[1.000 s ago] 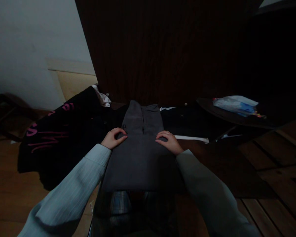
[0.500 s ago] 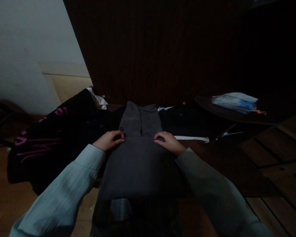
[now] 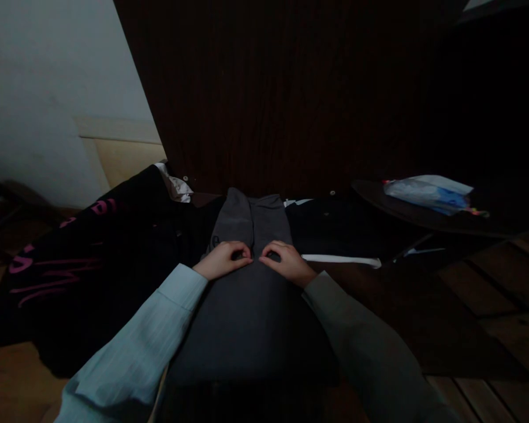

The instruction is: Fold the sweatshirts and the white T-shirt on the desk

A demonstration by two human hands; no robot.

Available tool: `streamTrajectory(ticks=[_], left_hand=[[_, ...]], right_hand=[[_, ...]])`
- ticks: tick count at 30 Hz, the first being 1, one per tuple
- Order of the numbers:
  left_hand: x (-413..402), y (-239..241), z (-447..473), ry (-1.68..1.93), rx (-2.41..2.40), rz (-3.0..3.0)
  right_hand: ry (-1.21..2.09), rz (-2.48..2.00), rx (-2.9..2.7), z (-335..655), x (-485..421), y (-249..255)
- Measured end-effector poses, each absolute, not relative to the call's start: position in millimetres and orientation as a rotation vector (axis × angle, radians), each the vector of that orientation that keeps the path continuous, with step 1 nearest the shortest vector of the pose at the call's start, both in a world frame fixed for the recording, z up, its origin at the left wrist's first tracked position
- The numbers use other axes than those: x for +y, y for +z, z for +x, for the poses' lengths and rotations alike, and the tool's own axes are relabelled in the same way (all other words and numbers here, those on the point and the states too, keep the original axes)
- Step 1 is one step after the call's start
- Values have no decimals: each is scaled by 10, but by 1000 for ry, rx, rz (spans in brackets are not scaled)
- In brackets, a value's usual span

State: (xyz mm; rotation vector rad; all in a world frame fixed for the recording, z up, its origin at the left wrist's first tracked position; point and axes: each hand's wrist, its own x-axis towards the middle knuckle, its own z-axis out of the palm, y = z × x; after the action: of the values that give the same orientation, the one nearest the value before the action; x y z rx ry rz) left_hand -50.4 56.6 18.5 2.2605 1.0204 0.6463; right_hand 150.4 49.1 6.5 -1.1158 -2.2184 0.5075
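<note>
The left hand [image 3: 224, 259] and right hand [image 3: 286, 261], almost touching, pinch the garment [image 3: 247, 317] at mid-length; its long axis runs toward the table's [image 3: 401, 299] far edge. Neither hand is nearer.

A dark brown wooden surface [image 3: 405, 311] carries the clothes. A grey cloth garment [image 3: 247, 317] lies flat down its middle, and a black garment with pink lettering [image 3: 92, 276] sprawls just to its left. On the right lie another dark garment [image 3: 335, 226] and a thin white strip [image 3: 339, 258].
</note>
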Motion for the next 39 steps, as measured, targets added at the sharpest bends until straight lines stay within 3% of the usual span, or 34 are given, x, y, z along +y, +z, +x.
streamTrajectory(ticks=[14, 30, 39], left_hand=[[520, 195, -542, 632, 875, 2301], [513, 198, -575, 890, 933, 2188], [535, 188, -598, 831, 929, 2254]], right_hand=[[542, -866, -2254, 1488, 477, 105], [739, -990, -2157, 1461, 434, 189], [840, -1148, -2089, 1463, 455, 155]])
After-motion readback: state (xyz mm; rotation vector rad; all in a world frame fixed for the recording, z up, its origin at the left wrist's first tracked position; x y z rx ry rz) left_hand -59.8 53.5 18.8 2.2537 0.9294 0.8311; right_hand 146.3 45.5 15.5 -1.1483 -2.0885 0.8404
